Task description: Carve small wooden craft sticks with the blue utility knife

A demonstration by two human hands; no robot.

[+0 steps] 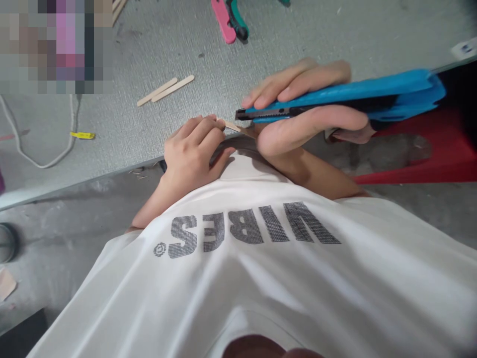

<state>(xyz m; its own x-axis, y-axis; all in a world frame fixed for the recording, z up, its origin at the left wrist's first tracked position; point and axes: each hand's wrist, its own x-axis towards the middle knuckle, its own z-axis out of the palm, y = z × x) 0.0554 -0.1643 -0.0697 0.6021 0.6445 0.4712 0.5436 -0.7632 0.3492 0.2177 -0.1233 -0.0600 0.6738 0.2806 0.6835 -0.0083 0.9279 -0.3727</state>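
With left fingers (204, 133) bunched over one end of the wooden stick (237, 128), hard to tell if pinching, and right fingers (316, 127) wrapped round a blue cutter (354, 88) near the stick, could slip if pushed hard, nicking left fingers. Beyond the stick, see two loose sticks (173, 88) on the bench (343, 35).

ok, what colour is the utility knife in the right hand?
Utility knife: blue body with black parts, clearest in the head view.

The white shirt (223, 288) bears dark, dotted capitals (246, 227) — VIBES — with a small round mark (160, 249) alongside.
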